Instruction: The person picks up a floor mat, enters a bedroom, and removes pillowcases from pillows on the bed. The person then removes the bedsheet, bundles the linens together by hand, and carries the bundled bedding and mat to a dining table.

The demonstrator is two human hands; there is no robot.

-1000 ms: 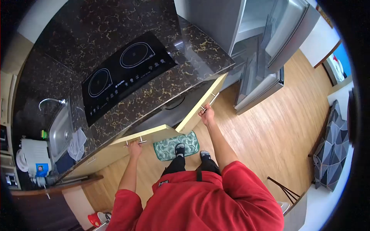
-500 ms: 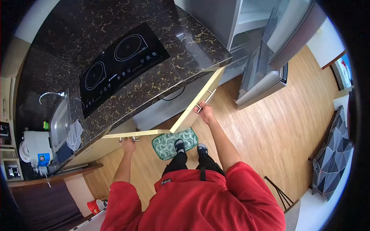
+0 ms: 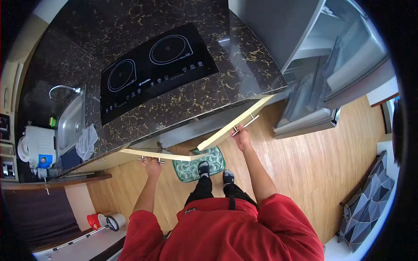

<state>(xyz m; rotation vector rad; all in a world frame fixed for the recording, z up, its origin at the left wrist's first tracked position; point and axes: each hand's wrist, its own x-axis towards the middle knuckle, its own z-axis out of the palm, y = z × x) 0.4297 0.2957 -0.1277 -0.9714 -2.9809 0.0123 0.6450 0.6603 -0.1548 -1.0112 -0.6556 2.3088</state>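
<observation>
Below the counter's front edge, two cabinet doors with pale yellow edges stand partly swung out, their free edges close to each other. My left hand (image 3: 152, 166) has its fingers curled round the metal bar handle of the left door (image 3: 161, 155). On the right door (image 3: 233, 125), my right hand (image 3: 241, 138) grips a similar bar handle (image 3: 251, 121). A strip of the cabinet's inside (image 3: 187, 130) shows between the doors and the countertop (image 3: 174, 102).
A black induction cooktop (image 3: 152, 67) lies on the countertop. To the left are a sink (image 3: 69, 124), a hanging grey cloth (image 3: 87, 141) and a white dish rack (image 3: 40, 143). The fridge door (image 3: 361, 82) stands open at right. My feet are on a green mat (image 3: 187, 170).
The right door has swung closer to the cabinet front with my right hand on its handle. My left hand stays on the left handle. The whole view has shifted and turned slightly.
</observation>
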